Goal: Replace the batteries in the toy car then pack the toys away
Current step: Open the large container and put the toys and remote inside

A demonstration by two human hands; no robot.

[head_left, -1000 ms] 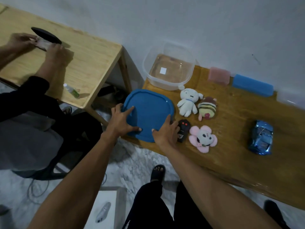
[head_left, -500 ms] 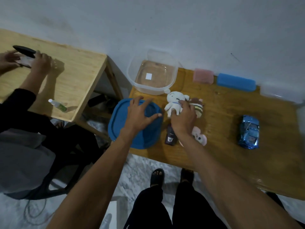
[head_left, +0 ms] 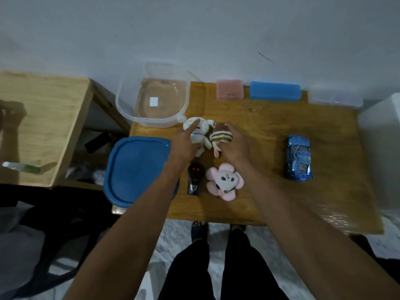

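Observation:
The blue toy car [head_left: 298,161] sits at the right of the wooden table [head_left: 270,131], away from both hands. My left hand [head_left: 184,144] lies on the white plush [head_left: 200,132], with its index finger straight across the plush's head. My right hand [head_left: 237,146] rests on the right side of the striped brown plush [head_left: 220,137], fingers stretched along it. A black remote [head_left: 195,177] and a pink flower plush [head_left: 225,180] lie just below my hands. The clear tub [head_left: 129,105] stands open at the back left, and its blue lid [head_left: 134,169] lies flat at the table's left edge.
A pink case [head_left: 230,89], a blue case [head_left: 275,92] and a clear box [head_left: 335,98] line the wall. A white bin [head_left: 381,148] stands at the right. A lighter table [head_left: 43,126] at the left holds a small bottle [head_left: 21,167]. My feet are under the table's front edge.
My left hand left the blue lid and came to the white plush. My right hand shifted from the white plush to the striped one. The view has tilted down and right.

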